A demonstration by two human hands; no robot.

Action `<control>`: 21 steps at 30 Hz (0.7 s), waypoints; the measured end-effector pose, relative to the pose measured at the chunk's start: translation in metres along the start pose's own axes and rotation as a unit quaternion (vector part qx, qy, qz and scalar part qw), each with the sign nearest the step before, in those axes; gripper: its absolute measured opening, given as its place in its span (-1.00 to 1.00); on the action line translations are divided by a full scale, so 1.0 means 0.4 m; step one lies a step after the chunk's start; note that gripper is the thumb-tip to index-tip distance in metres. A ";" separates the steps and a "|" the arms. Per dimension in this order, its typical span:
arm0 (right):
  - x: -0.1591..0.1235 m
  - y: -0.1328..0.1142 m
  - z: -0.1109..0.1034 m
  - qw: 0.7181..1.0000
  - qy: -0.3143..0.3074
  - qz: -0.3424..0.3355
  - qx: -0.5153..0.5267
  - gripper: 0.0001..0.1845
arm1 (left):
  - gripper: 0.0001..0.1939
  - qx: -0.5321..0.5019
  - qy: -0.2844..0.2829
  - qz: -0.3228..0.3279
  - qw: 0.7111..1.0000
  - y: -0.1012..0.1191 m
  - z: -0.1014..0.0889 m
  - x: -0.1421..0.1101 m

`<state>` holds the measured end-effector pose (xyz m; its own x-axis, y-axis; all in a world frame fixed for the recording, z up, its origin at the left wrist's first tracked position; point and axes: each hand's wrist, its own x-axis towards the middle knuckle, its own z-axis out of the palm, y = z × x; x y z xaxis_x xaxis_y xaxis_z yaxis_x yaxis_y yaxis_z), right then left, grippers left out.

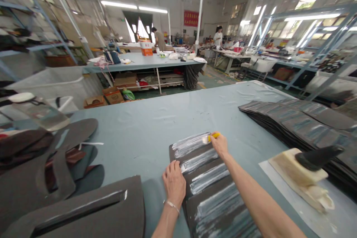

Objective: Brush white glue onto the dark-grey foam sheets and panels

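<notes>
Grey-blue worktable carries a fanned row of dark coated panels at right. Near edge right: cream foam block on a pale sheet, black cone-shaped piece resting on top of it. Left: pile of dark curved cut-outs, clear plastic jug behind it. Front left: large dark grey board. Second long table behind, with what looks like an orange-and-white box; cardboard boxes below. Two people stand far back.

Matt dark sheets, wet glossy streaks
</notes>
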<state>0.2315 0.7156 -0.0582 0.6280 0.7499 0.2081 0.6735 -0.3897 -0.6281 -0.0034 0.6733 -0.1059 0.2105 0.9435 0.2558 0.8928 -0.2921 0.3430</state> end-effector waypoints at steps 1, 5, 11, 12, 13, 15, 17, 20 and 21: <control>0.022 0.022 -0.019 0.999 0.024 0.015 -0.015 -0.76 | -0.62 -0.010 -0.002 -0.003 1.000 0.000 -0.002 0.002; -0.001 -0.010 -0.025 0.999 0.036 -0.024 0.027 -0.75 | -0.68 -0.084 -0.027 -0.053 0.995 0.000 -0.022 0.012; -0.173 -0.147 0.051 0.968 -0.147 -0.091 0.183 -0.76 | -0.68 -0.099 -0.013 -0.019 0.995 0.004 -0.039 -0.020; -0.177 -0.150 0.056 0.965 -0.163 -0.089 0.183 -0.77 | -0.67 -0.085 -0.018 0.001 0.996 0.005 -0.039 -0.028; -0.173 -0.147 0.057 0.970 -0.160 -0.077 0.168 -0.79 | -0.66 -0.071 -0.022 0.014 0.997 0.006 -0.039 -0.035; -0.156 -0.139 0.051 0.988 -0.100 -0.042 0.110 -0.80 | -0.66 -0.049 -0.023 0.026 0.998 0.008 -0.038 -0.042; -0.149 -0.137 0.044 0.997 -0.031 -0.021 0.060 -0.79 | -0.66 -0.034 -0.023 0.027 0.999 0.011 -0.037 -0.043; -0.164 -0.136 0.043 0.991 -0.068 -0.084 0.081 -0.78 | -0.66 -0.015 -0.016 0.024 0.999 0.015 -0.032 -0.042; -0.166 -0.126 0.042 0.985 -0.100 -0.103 0.094 -0.79 | -0.66 -0.009 -0.012 0.024 1.000 0.016 -0.030 -0.042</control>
<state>0.1494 0.6944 -0.0529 0.3834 0.9003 0.2058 0.6830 -0.1264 -0.7194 -0.0059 0.6537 -0.0973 0.2632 0.9318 0.2501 0.8741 -0.3400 0.3468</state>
